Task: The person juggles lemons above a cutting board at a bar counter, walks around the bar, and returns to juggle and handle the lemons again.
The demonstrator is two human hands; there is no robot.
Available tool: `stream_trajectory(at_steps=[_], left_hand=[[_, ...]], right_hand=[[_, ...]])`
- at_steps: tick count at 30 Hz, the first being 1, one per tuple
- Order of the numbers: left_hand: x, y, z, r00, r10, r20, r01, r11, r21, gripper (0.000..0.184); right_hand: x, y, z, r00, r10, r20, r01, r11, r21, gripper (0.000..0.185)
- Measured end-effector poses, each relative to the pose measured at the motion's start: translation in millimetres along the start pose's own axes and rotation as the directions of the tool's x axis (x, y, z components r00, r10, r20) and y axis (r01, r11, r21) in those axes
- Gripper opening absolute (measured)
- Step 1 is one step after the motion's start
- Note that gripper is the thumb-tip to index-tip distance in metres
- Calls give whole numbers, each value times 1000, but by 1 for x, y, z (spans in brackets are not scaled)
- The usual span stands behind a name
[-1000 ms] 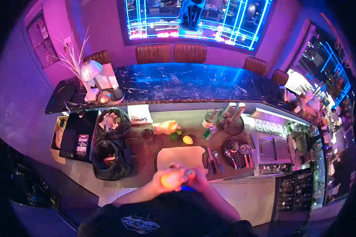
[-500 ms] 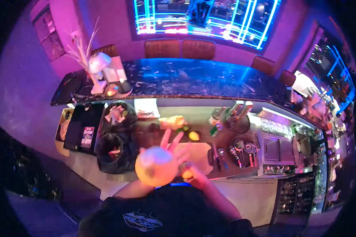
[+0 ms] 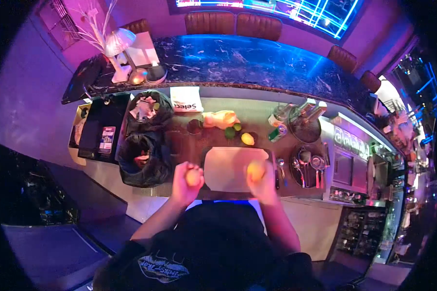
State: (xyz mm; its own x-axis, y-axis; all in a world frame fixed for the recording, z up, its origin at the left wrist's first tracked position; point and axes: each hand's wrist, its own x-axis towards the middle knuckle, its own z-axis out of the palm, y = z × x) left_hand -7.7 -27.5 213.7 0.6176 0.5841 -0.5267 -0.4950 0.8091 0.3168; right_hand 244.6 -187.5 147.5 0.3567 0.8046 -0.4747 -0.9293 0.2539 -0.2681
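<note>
My left hand is closed around a round yellow-orange citrus fruit, left of a pale cutting board. A second yellow-orange citrus fruit sits in my right hand, above the board's right edge; that hand is slightly blurred. Beyond the board lie a yellow lemon and green limes. A crumpled yellowish bag or cloth rests behind them.
Bar tools lie on a round dark tray at right, with a green can behind. Black-lined bins stand at left, beside a black box. A raised marble counter runs along the back.
The fruit that was in the air close to the camera is no longer there. My left hand, spread before, is now closed on a fruit. My hands are farther apart; the view has tilted down.
</note>
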Motion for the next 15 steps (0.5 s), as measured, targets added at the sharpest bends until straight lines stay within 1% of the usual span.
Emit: stream_trajectory(at_steps=[1,2,3,4,5,6,7,8,9,11,12,13,14,15], left_hand=[[18,-14,-15,998,-35,-44,38,998,58,19],[39,-25,-37,990,-124,-70,134,978,157,22],[42,-35,-44,987,-160,-22,162,971,177,24],[47,-46,-42,980,-196,37,185,963,197,28],[47,-55,-26,977,-208,41,196,959,203,28],[38,-61,0,943,-267,197,218,947,237,51],[30,-65,27,882,-318,348,230,935,271,76],[25,-67,56,879,-321,352,231,934,274,76],[22,-67,87,876,-227,426,-34,852,523,88],[41,-78,83,778,-353,520,173,916,362,108],[42,-82,81,782,-359,510,182,914,364,108],[44,-86,82,690,-365,625,373,919,124,110],[43,-87,91,599,-316,736,557,825,-99,111],[32,-86,95,661,-339,670,457,889,-1,104]], right_hand=[[-14,-15,59,995,-48,88,40,995,89,53],[-42,-26,117,962,-100,253,89,994,57,59],[-57,-29,139,881,-184,436,210,978,-11,71],[-63,-34,147,753,-240,613,347,936,-61,85],[-53,-35,120,793,-250,556,424,881,-209,86],[-43,-37,93,829,-259,496,469,806,-362,87],[-42,-33,77,862,-153,484,488,513,-706,82],[-39,-20,46,915,-89,393,379,520,-765,76],[-36,-7,15,955,-24,297,265,519,-813,70],[-39,4,-4,981,34,193,93,787,-610,59],[-41,9,-14,988,63,140,11,882,-472,54],[-40,4,-23,994,31,103,11,925,-380,49],[-38,-4,-25,998,1,68,19,958,-288,44],[-36,-10,-17,1000,-4,15,7,978,-210,28]])
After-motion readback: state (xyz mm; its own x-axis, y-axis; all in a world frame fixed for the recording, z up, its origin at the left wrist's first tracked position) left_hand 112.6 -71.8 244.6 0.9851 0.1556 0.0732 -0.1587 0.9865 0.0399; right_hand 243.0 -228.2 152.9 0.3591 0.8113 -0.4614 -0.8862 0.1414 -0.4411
